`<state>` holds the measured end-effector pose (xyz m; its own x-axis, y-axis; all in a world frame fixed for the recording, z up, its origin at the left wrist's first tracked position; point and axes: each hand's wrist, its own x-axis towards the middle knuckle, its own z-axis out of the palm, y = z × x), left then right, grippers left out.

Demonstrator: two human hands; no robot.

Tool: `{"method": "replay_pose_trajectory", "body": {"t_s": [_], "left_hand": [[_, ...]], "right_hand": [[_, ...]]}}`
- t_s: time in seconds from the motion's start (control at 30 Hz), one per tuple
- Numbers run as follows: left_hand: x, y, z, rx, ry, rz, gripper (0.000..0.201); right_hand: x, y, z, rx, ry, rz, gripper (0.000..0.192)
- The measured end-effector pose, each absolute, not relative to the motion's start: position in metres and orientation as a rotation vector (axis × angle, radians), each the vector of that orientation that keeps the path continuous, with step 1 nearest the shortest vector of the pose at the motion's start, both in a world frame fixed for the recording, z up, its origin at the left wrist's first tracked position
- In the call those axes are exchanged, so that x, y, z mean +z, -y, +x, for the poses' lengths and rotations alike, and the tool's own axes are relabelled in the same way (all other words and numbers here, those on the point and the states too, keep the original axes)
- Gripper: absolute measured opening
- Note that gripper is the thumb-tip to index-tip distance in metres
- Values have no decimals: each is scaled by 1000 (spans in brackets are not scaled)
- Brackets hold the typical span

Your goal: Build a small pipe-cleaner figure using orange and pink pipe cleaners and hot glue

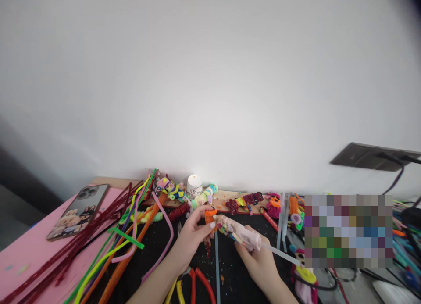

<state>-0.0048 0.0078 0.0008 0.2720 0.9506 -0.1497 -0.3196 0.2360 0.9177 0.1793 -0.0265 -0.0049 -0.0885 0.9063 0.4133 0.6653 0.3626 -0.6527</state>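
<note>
Between the thumb and fingers of my left hand (pixel 194 231) is an orange pipe-cleaner piece (pixel 210 215), rolled into a small upright shape. A dark red glittery strand (pixel 208 250) hangs just below it. My right hand (pixel 258 255) is wrapped around a pale pink hot glue gun (pixel 245 234) covered in colourful decoration. Its nozzle points left and sits right beside the orange piece; I cannot tell whether they touch. From the back of the gun a clear glue stick (pixel 283 255) sticks out to the right.
Pliers with red handles (pixel 202 284) lie in front on the black mat (pixel 230 269). Loose pipe cleaners (pixel 121 255) and a phone (pixel 79 212) cover the left side. Pipe-cleaner figures (pixel 171 186) and a white paper cup (pixel 194 186) stand along the wall. Cables trail at right.
</note>
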Motion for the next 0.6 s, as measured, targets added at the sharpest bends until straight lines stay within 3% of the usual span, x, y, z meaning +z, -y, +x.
{"method": "replay_pose_trajectory", "body": {"t_s": [0.6], "left_hand": [[2, -8, -6, 1046, -898, 992, 44]], "right_hand": [[-6, 25, 180, 447, 1818, -1384, 9]]}}
